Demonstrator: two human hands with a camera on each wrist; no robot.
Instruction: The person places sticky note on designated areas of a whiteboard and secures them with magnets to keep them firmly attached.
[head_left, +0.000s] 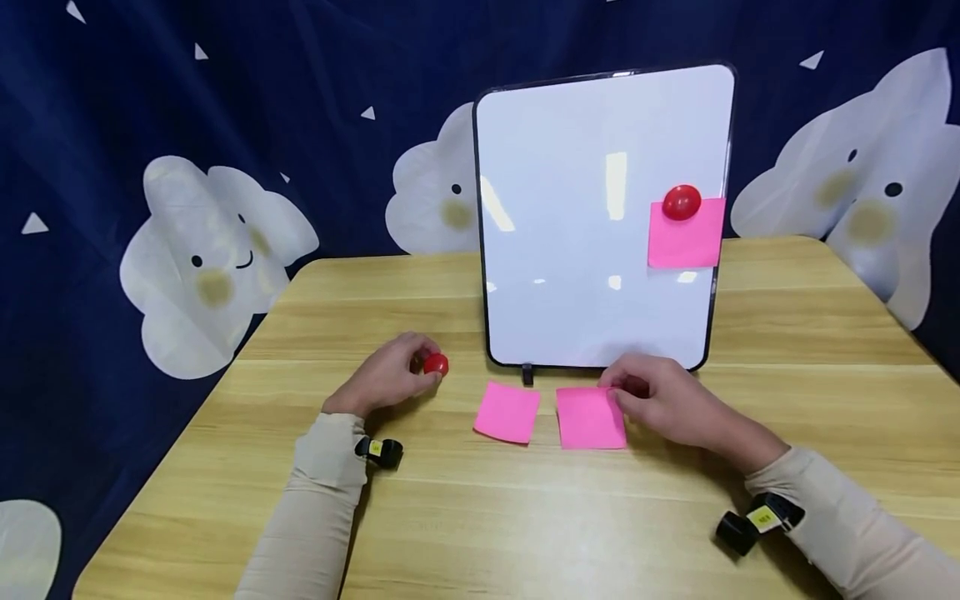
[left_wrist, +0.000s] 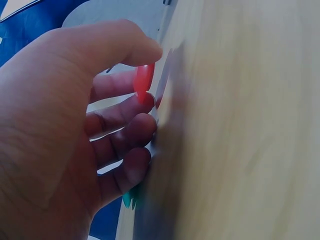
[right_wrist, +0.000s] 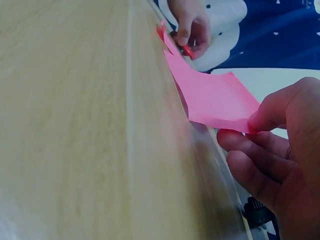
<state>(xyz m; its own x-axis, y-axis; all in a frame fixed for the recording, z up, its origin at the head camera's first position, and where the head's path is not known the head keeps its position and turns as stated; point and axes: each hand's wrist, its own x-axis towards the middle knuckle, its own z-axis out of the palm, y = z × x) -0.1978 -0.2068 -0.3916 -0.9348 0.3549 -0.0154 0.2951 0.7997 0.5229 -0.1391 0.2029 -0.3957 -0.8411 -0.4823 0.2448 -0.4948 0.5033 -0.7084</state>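
Between thumb and fingers my left hand pinches a round red magnet, just above the table left of the whiteboard. In the left wrist view the magnet sits between the thumb and the first fingers. My right hand pinches the upper right corner of a pink sticky note in front of the board. The right wrist view shows this note bent, under the thumb. A second pink sticky note lies on the table between the hands.
A whiteboard with a black frame stands upright at the back of the wooden table. On its right side a red magnet overlaps the top of another pink note. Behind hangs a dark blue curtain with clouds.
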